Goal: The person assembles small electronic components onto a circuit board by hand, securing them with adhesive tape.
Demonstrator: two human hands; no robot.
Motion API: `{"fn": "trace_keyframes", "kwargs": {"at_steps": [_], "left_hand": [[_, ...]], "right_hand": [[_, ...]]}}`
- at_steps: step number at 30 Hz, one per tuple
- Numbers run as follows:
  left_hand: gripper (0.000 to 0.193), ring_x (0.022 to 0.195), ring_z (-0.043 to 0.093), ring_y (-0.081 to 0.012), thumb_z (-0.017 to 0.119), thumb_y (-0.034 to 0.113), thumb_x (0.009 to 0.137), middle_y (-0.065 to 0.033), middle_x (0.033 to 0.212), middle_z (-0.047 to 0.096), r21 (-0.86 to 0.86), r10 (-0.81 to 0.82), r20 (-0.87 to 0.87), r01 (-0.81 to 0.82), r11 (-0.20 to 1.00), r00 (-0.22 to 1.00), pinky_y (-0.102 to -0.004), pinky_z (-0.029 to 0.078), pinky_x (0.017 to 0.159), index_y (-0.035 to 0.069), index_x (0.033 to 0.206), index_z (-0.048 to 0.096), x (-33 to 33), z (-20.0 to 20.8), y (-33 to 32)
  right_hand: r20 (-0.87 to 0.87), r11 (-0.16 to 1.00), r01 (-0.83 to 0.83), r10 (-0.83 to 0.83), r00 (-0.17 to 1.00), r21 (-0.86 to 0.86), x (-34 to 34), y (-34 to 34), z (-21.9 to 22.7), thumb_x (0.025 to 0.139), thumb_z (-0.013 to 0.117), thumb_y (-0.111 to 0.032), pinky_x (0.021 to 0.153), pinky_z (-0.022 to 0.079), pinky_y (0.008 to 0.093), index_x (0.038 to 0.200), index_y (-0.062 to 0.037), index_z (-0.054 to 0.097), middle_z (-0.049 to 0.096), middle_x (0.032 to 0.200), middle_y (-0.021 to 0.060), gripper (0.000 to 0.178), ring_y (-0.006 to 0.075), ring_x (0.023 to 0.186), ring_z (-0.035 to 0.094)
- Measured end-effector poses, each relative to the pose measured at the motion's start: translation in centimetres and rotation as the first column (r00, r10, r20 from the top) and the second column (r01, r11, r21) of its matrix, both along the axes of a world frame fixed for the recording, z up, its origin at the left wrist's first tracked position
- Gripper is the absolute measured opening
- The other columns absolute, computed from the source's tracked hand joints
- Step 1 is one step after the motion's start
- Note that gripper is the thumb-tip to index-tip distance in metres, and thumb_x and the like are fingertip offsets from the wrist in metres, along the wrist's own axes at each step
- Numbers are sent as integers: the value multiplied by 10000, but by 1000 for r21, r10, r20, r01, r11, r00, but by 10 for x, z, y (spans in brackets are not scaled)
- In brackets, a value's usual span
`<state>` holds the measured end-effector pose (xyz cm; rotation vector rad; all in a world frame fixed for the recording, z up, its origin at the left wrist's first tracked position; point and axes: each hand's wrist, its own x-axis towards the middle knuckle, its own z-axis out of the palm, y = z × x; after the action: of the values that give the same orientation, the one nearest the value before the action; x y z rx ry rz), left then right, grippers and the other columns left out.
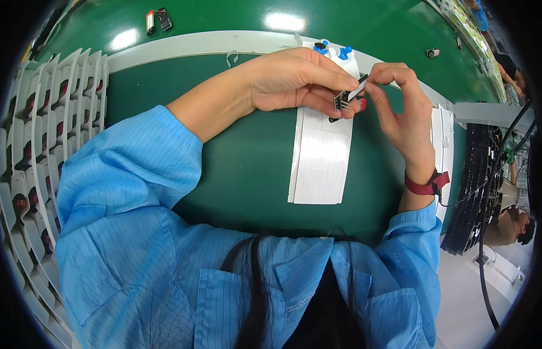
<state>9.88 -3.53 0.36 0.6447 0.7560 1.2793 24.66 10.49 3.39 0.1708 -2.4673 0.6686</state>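
Note:
My left hand (pixel 300 78) is closed around a small black circuit board (pixel 341 101) with thin metal pins; a bit of red shows by its fingertips. My right hand (pixel 402 99) pinches the end of a short white strip (pixel 357 90) with a dark edge. That strip runs from the right fingertips to the board, and whether it is stuck there I cannot tell. Below both hands lies a stack of white sheets (pixel 322 157) marked with faint lines. A red wrist strap (pixel 425 184) with a cord is on my right wrist.
Blue-topped small parts (pixel 344 53) stand at the sheets' far end. Beyond the white table rim (pixel 183 47), a battery (pixel 150 23) is wired to a black board (pixel 164 19). White slotted trays (pixel 35 134) fill the left side. Black cables (pixel 486 232) hang at right; co-workers appear there.

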Motion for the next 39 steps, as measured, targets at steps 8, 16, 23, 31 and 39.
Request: {"fn": "trace_keyframes", "kwargs": {"at_steps": [8,16,23,31,39], "left_hand": [[322,849,628,-172,554,165,856,-105,916,623,-8,202,-66,-203,979,977,-272,556,701,-23,1117,531,4,8,3],[275,862,624,-167,550,179,861,-96,931,624,-6,187,-61,-188,982,980,-276,542,724,-8,1062,560,3,1,5],[290,884,617,-161,532,184,871,-110,972,617,-4,196,-32,-197,980,980,-263,537,739,-25,1071,547,-2,-2,3],[376,905,606,-146,514,175,876,-111,1026,591,110,113,100,-124,986,988,-265,533,767,-52,1173,477,-4,3,0],[316,921,598,-168,514,141,872,-109,1007,590,47,206,49,-208,977,977,-296,506,835,-28,1140,504,-7,-3,3]], "right_hand": [[130,574,87,34,991,-814,-3,-9,2,761,624,31,716,465,235,961,-3,482,596,848,66,248,123,803,575],[-135,879,55,-134,982,-474,-8,-9,-14,758,629,29,743,475,249,985,20,515,599,878,87,254,134,799,583],[-336,988,84,-123,934,-128,-14,4,-24,740,627,53,714,480,255,972,16,523,607,843,86,257,141,752,588],[241,282,208,86,967,-936,-15,20,-18,876,493,-89,787,477,298,1164,12,475,592,1046,134,306,181,904,579],[180,405,142,59,982,-903,3,-6,-3,849,553,-75,767,484,272,1193,13,460,614,1008,126,367,150,882,593]]}}
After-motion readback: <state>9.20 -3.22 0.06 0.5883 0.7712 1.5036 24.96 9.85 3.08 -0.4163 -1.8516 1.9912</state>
